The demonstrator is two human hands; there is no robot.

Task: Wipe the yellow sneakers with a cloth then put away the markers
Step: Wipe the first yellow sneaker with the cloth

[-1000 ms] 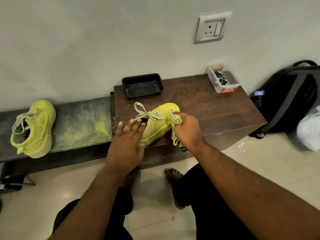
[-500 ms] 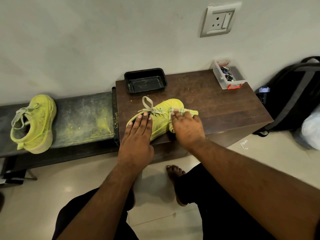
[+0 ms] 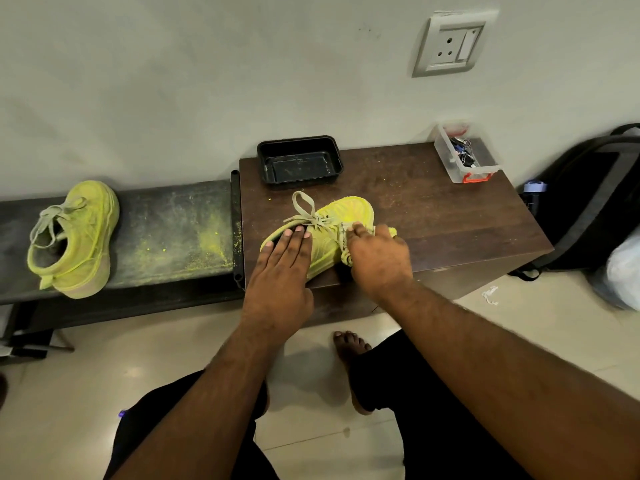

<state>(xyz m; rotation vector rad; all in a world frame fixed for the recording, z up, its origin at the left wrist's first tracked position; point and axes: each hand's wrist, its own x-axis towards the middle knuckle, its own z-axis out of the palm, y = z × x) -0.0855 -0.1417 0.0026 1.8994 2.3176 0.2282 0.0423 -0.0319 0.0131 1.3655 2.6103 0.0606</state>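
Yellow sneaker (image 3: 349, 216) is lying on the brown wooden cabinet (image 3: 433, 216), near its front edge. Left hand (image 3: 280, 271) is pressing flat, fingers extended, on the sneaker's heel side, gripping nothing. Right hand (image 3: 377, 258) is clenching a yellow-stained cloth (image 3: 344, 249) against the sneaker's toe side. Second sneaker (image 3: 74, 237) is sitting on the dark bench (image 3: 166, 233) left of the cabinet. Black tray (image 3: 299, 161) is standing at the cabinet's back edge.

No readable text in view

No word, brand, label or number can be made out on either yellow sneaker (image 3: 332, 233), the black tray (image 3: 300, 161), the wall socket (image 3: 450, 45) or the clear box (image 3: 462, 155) (its contents are too small to tell).
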